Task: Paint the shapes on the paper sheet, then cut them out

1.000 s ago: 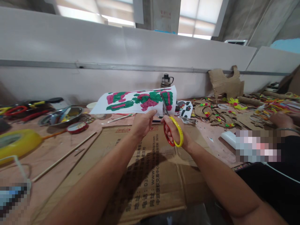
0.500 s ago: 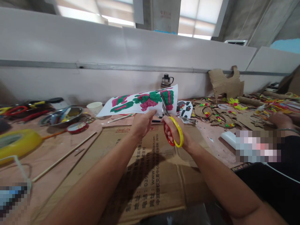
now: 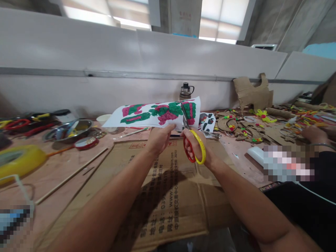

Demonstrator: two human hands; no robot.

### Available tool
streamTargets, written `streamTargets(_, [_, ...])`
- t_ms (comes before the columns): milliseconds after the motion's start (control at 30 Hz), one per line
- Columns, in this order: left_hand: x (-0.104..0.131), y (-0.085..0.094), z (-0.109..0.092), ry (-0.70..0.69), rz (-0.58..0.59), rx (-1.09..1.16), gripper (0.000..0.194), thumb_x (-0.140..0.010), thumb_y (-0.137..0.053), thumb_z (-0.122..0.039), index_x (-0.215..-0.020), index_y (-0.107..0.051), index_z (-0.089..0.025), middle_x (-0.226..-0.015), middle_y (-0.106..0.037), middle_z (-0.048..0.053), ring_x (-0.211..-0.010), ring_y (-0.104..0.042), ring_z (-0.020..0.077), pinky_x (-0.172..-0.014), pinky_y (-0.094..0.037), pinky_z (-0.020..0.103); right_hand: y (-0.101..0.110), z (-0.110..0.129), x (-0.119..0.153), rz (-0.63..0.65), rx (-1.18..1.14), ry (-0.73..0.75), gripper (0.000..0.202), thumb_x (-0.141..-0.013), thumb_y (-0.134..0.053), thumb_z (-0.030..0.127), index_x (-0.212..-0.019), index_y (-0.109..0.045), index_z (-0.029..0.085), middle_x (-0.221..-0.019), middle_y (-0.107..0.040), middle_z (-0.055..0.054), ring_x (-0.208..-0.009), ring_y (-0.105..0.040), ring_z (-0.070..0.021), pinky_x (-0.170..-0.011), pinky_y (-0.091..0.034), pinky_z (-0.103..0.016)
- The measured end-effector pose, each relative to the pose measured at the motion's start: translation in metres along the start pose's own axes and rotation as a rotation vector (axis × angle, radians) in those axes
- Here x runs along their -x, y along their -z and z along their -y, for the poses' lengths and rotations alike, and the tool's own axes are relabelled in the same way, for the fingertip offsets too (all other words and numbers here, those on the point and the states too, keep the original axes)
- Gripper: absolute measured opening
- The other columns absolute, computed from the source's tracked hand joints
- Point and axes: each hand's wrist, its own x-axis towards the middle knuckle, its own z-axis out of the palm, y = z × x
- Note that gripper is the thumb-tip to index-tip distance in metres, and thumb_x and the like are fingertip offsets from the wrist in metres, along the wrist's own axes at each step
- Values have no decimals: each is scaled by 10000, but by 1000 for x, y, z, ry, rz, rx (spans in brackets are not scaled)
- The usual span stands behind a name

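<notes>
My left hand (image 3: 162, 138) pinches the lower edge of a white sheet of paper (image 3: 147, 126), thumb on top. Green and magenta painted patches cover the sheet, which is held up above the table. My right hand (image 3: 193, 141) is closed round the handles of a pair of scissors (image 3: 202, 154), one loop yellow and one red. The scissor blades lie across the paper near its right end, pointing up and away from me. Beneath both forearms lies a flat piece of printed cardboard (image 3: 189, 203).
A bottle (image 3: 185, 91) stands behind the paper. On the left are a metal bowl (image 3: 86, 126), a yellow tape roll (image 3: 23, 162) and a thin wooden stick (image 3: 70, 176). Cardboard pieces (image 3: 228, 124) lie right, near another person's hand (image 3: 315, 134).
The paper's left end has dropped slightly and shifted a little left. Both hands stay almost in place, still holding the paper and the scissors.
</notes>
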Motion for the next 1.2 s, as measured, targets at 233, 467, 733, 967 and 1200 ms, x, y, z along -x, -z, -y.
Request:
streamTargets(233, [-2,3,1,22,-10,-22,298,-529,-943,-173,-693,-699,-221,-755,-737,18,-942,-741,263,-960,-586,362,1,-1,-2,-6,37,12,516,-898,-693,772,-937,-633,262,-539,-478,81,-378,-422,-119,-334,-346,-266])
streamTargets(467, [-2,3,0,-14,45,-79,281,-530,-930,-257,-656,-680,-232,-754,-731,7,-912,-728,262,-1006,-584,392,1,3,0,8,35,30,559,-862,-687,798,-874,-586,248,-503,-464,116,-345,-393,-88,-344,-327,-234])
streamTargets(733, [-4,5,0,-22,72,-52,299,-533,-913,-238,-654,-639,-251,-708,-687,-5,-1024,-746,284,-1061,-566,388,2,5,1,10,34,52,550,-838,-719,790,-840,-563,263,-508,-470,105,-353,-387,-93,-347,-333,-246])
streamTargets(967, [-5,4,0,-13,84,-22,330,-512,-906,-211,-738,-670,-253,-737,-707,-5,-1031,-749,298,-1099,-557,419,4,1,1,6,69,58,497,-901,-671,746,-849,-573,261,-527,-483,97,-381,-404,-96,-377,-328,-235])
streamTargets(1200, [-9,8,2,-30,73,-19,343,-528,-892,-185,-818,-714,-227,-781,-732,-5,-918,-737,248,-1041,-580,405,4,2,-1,3,87,57,551,-875,-660,793,-841,-588,248,-520,-482,93,-395,-409,-101,-390,-323,-233])
